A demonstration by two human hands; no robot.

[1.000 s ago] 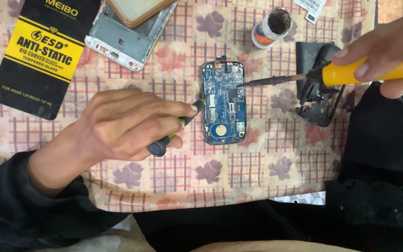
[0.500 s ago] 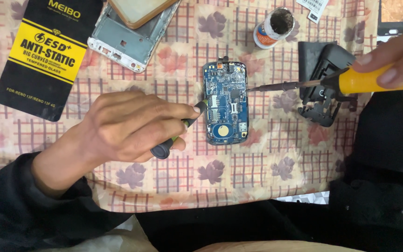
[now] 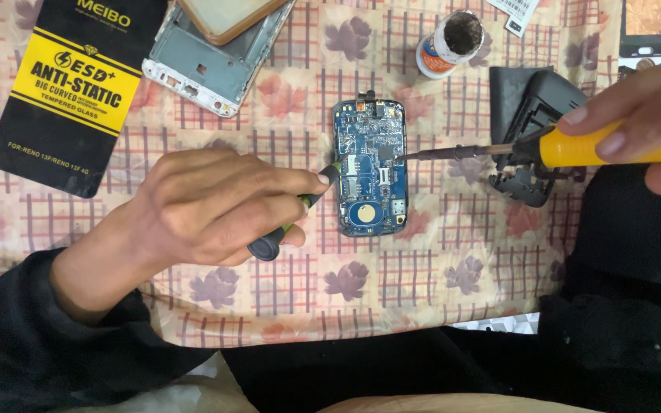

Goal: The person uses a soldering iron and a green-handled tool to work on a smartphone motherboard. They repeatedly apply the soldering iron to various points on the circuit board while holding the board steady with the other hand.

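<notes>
A blue phone circuit board (image 3: 370,191) lies flat on the flowered cloth. My left hand (image 3: 208,206) grips a dark tool with a green band (image 3: 294,218), whose tip touches the board's left edge. My right hand (image 3: 640,118) holds a yellow-handled soldering iron (image 3: 575,147). Its dark metal tip reaches in from the right and rests on the board's upper right part.
A black and yellow flat package (image 3: 70,84) lies at the far left. A silver phone frame (image 3: 212,65) and a tan-edged screen piece (image 3: 227,15) sit at the top. A small round pot (image 3: 449,42) stands behind the board; a black plastic phone part (image 3: 525,103) lies right.
My right hand and the soldering iron shifted slightly; the tip stays on the board's upper right. My left hand keeps its tool against the board's left edge.
</notes>
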